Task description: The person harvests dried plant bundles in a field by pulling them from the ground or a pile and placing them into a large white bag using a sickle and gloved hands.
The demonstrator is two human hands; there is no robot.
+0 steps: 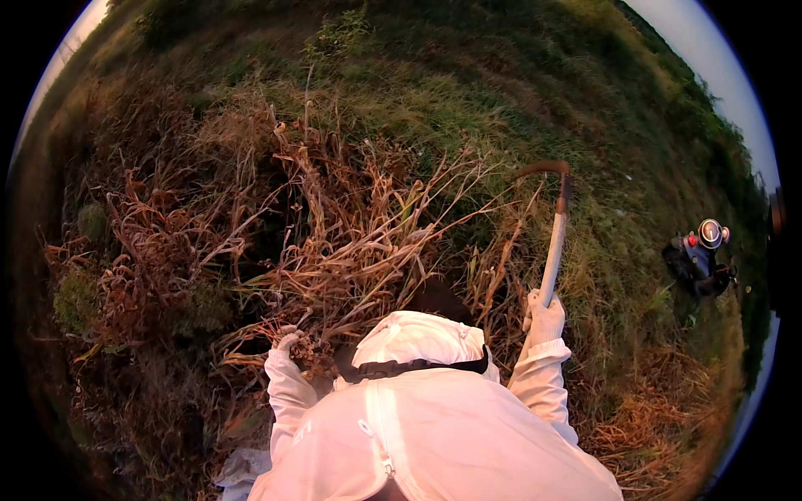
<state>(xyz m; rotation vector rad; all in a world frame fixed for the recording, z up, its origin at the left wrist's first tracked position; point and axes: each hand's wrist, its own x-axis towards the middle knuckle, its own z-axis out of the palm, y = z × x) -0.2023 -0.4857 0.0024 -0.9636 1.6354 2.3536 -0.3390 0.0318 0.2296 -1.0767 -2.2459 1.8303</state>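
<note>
My right hand [544, 319], in a pale glove, grips the wooden handle of a sickle [554, 250]. The handle slants up and away, and the rusty curved blade [544, 167] points left over the grass. On the other side, my left hand [289, 338], also gloved, is closed around dry brown stalks [307, 351] with shrivelled heads; its fingers are partly hidden by them. In front of me spreads a tangle of dried, leafy plants [351, 269], several of their stems leaning toward the sickle.
A parked motorcycle [705, 257] stands in the grass at the far right. White sheeting [243, 470] lies on the ground at lower left. Green grass [451, 100] covers the slope beyond, and cut straw-like stems [645, 426] lie at lower right.
</note>
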